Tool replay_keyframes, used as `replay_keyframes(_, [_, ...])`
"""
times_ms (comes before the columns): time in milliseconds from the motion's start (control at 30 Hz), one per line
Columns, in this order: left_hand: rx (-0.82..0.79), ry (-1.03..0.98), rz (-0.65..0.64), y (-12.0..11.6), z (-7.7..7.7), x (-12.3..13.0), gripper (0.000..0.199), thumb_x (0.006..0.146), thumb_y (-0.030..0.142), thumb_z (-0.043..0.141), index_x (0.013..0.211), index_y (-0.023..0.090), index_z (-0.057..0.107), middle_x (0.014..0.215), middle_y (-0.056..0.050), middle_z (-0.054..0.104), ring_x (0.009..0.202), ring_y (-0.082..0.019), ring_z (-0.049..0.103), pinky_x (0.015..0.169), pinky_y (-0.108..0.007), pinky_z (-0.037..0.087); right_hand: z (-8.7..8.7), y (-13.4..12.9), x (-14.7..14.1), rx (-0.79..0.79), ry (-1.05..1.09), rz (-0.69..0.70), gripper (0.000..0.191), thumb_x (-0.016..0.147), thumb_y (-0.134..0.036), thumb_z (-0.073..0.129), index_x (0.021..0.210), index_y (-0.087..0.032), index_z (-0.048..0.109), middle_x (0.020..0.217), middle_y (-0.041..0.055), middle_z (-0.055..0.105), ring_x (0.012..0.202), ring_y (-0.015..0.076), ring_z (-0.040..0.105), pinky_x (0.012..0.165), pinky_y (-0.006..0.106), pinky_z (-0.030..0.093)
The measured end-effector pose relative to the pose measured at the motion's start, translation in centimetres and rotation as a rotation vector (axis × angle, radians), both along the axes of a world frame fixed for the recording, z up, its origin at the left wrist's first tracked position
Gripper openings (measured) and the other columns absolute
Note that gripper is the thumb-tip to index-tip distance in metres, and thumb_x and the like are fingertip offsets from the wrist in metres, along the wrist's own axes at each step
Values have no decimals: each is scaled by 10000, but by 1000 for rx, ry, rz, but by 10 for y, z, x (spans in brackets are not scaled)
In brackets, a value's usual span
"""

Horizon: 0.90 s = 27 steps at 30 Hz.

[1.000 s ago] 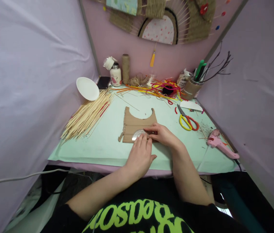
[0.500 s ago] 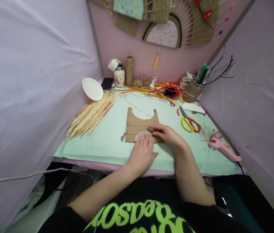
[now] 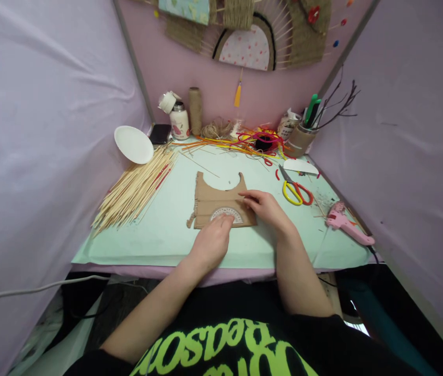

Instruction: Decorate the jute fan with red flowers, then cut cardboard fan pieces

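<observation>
Left hand touches 1 clear, semicircular protractor.

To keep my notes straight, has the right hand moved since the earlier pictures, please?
Yes: judged against the scissors, the right hand has shifted to the right, nearer them, and slightly away from the person.

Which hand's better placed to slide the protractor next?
Left, likely: the left hand has fingertips on the protractor; the right hand is clear of it, by the right edge of the cardboard.
</observation>
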<state>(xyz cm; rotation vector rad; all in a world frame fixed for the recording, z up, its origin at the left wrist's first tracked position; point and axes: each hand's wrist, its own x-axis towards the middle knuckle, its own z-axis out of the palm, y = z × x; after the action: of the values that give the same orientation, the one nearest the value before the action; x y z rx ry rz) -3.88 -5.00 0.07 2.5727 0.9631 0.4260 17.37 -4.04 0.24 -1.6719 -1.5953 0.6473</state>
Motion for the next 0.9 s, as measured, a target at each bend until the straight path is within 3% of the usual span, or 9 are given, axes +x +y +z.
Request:
replay_keyframes(100, [-12,-25,9,1,-2,-1,424,907,77,335,1292,150,495,1348,-136,573,1285,-232,507,1059,-413,429,1,0,1,74,-27,19,285,853,-213,563,1082,-200,732,1011,86,731,876,193,651,848,352,500])
replay_keyframes(267, [-125,-58,45,5,2,-6,475,884,87,366,1336,185,471,1341,-109,589,1215,-231,572,1018,-407,468,0,3,-1,83,-70,297,260,820,-215,647,1059,-232,747,1132,74,714,1062,226,626,970,384,451])
replay_keyframes(367, [-241,-114,28,11,9,-11,512,878,88,354,1375,187,429,1325,-92,609,1198,-226,588,1014,-413,470,-3,4,-2,89,-103,389,280,798,-210,688,1069,-251,747,1215,67,685,1129,239,595,1029,419,403])
replay_keyframes(600, [-405,-232,-36,23,18,-21,543,874,83,334,1396,214,406,1279,-54,648,1216,-171,578,1063,-386,426,-4,1,-2,38,-117,378,395,771,-170,713,1148,-289,712,1273,52,655,1193,245,543,1058,447,378])
replay_keyframes(900, [-392,-231,-23,24,16,-21,531,871,92,340,1382,215,417,1263,-48,658,1205,-172,587,1049,-374,430,-2,1,-4,24,-122,373,388,780,-165,707,1153,-272,712,1268,61,657,1191,252,541,1054,457,388])
